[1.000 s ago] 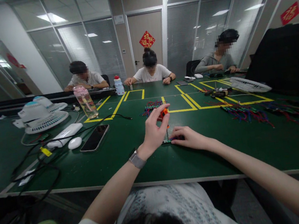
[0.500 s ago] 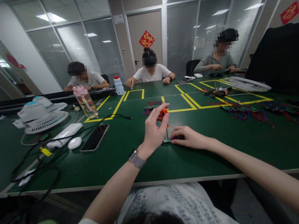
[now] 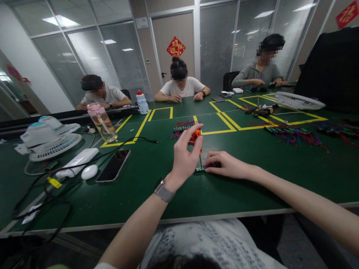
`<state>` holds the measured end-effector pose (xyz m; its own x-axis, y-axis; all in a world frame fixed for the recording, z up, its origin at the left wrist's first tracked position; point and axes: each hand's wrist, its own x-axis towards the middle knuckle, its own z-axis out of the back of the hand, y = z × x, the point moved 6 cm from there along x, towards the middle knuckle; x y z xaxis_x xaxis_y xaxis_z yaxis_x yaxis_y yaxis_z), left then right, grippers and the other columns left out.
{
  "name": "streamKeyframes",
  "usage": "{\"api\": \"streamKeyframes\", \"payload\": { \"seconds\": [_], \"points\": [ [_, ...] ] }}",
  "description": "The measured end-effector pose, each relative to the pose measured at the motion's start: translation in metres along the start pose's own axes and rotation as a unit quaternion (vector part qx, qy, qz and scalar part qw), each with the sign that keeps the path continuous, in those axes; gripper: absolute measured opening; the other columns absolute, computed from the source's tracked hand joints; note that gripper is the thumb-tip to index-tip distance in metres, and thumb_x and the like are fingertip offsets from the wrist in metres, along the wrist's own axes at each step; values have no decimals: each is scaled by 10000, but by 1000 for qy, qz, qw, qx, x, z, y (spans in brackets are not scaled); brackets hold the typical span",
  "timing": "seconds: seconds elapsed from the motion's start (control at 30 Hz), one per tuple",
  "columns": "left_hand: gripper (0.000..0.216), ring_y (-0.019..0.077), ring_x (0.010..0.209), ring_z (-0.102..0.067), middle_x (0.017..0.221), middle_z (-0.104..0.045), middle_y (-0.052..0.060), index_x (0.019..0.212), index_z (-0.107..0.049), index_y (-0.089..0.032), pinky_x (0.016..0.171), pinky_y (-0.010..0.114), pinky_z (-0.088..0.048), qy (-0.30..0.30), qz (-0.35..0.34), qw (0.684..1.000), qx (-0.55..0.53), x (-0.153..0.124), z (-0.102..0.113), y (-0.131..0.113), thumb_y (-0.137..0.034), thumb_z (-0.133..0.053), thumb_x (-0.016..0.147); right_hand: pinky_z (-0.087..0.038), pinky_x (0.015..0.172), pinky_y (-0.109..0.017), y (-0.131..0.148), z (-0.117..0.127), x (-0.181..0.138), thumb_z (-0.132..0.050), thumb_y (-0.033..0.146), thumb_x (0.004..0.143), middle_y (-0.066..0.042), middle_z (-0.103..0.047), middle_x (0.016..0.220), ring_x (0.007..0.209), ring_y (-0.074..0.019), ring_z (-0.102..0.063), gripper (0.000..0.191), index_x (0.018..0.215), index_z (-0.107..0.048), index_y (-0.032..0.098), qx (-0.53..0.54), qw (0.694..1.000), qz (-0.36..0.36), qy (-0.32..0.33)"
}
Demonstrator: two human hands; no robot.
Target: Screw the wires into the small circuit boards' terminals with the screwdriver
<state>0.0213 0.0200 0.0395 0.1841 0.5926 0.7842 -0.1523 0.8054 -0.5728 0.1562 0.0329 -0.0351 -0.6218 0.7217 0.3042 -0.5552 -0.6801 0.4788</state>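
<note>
One orange-and-black screwdriver (image 3: 196, 135) stood upright in the left hand (image 3: 183, 155), its handle gripped between thumb and fingers. Its thin shaft reached down to a small circuit board (image 3: 200, 170), which lay on the table (image 3: 176, 206) in front of the person. Contact at the tip was too small to confirm. The right hand (image 3: 224, 164) rested low, fingers closed on the board's right end; the hold was partly hidden. A bundle of wires (image 3: 182, 129) lay just beyond the left hand. A phone (image 3: 113, 166) was noted to the left, near a white case (image 3: 89, 172). Further wired boards (image 3: 295, 136) lay to the right.
</note>
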Motion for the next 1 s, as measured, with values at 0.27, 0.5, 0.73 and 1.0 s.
{"api": "streamKeyframes", "payload": {
  "seconds": [0.27,0.5,0.73,1.0],
  "points": [
    [288,135,850,-622,1085,-621,62,1203,-567,-227,750,248,-530,4,2,1000,-1,0,-1,1,-254,-485,928,-465,706,-275,0,0,0,-596,308,878,-57,-606,871,754,-161,-592,218,987,-717,164,-1,1000,-3,-2],
    [288,134,852,-624,1071,-630,60,1202,-568,-221,745,238,-525,2,4,1000,3,0,0,1,-258,-486,928,-464,691,-272,-1,0,0,-595,314,878,-59,-614,876,744,-162,-597,221,985,-719,164,-2,1000,-2,-2],
    [347,130,824,-647,1111,-635,75,1286,-519,-232,770,264,-536,10,17,999,-31,-1,-1,3,-269,-445,949,-462,691,-269,-2,-1,0,-600,303,875,-56,-620,875,744,-159,-597,212,986,-723,171,-4,1000,0,-7],
    [366,168,968,-634,1217,-603,93,1316,-506,-234,821,290,-532,-15,14,999,-30,-1,3,7,-269,-392,970,-468,696,-268,-1,0,0,-603,299,873,-58,-624,877,749,-159,-598,210,983,-724,168,2,1000,-3,-6]
  ]
}}
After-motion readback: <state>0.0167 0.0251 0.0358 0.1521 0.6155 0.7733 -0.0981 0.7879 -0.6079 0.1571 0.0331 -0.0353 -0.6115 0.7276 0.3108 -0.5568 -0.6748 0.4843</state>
